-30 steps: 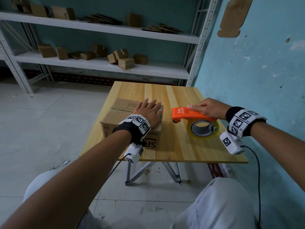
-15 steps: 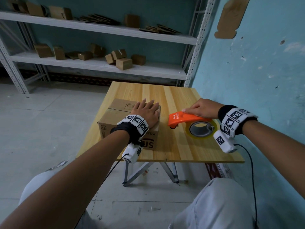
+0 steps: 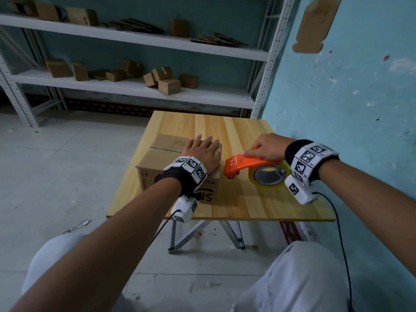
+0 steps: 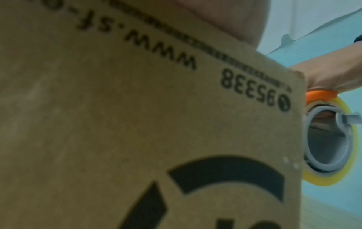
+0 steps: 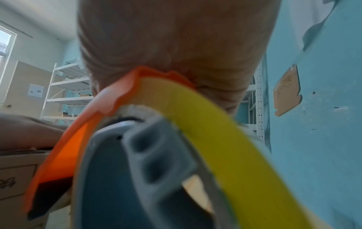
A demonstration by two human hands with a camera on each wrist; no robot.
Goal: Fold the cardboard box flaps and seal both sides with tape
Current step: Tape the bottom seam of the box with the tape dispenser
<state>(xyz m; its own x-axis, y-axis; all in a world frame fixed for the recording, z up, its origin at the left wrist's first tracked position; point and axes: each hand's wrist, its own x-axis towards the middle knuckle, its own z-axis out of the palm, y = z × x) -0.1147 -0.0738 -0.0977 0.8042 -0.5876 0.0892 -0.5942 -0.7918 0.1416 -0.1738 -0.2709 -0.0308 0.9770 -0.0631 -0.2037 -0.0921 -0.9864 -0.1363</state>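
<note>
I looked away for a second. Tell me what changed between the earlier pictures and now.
Little changed. The right hand went from lying flat along the orange tape dispenser to curling its fingers over the handle, taking hold of it; the dispenser sits on the table beside the box as before. The left hand stayed pressed flat on top of the cardboard box, which did not move.
</note>
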